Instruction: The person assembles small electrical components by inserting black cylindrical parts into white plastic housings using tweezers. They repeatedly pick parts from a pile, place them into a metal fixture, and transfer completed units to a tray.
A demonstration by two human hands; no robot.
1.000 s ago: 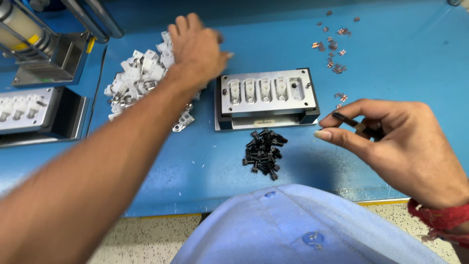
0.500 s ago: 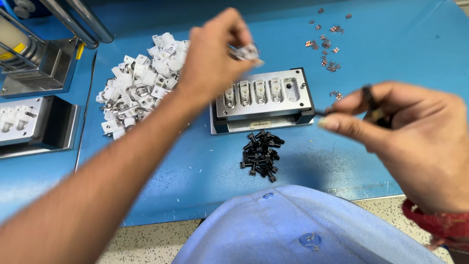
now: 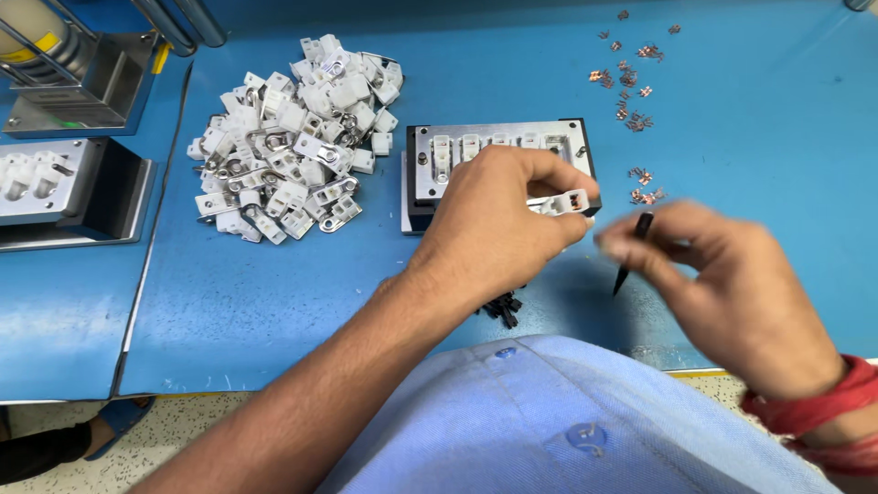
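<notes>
My left hand (image 3: 494, 224) grips a small white plastic-and-metal part (image 3: 569, 201) in front of the grey metal jig block (image 3: 476, 146), covering its near side. Blurred by motion, my right hand (image 3: 722, 284) pinches a thin black pin (image 3: 631, 254) just right of that part, close to it. A heap of several white parts with metal tabs (image 3: 288, 137) lies left of the jig. Small black pieces (image 3: 503, 309) lie on the blue table below my left wrist, partly hidden by it.
Several tiny copper clips (image 3: 631, 82) are scattered at the upper right. A second grey fixture (image 3: 64, 187) and a press base with a yellow-banded cylinder (image 3: 64, 64) stand at the left. My light-blue shirt (image 3: 549, 421) fills the bottom edge.
My left hand came from the white heap, lifted a part and brought it down in front of the jig. My right hand moved left toward it with the black pin.
</notes>
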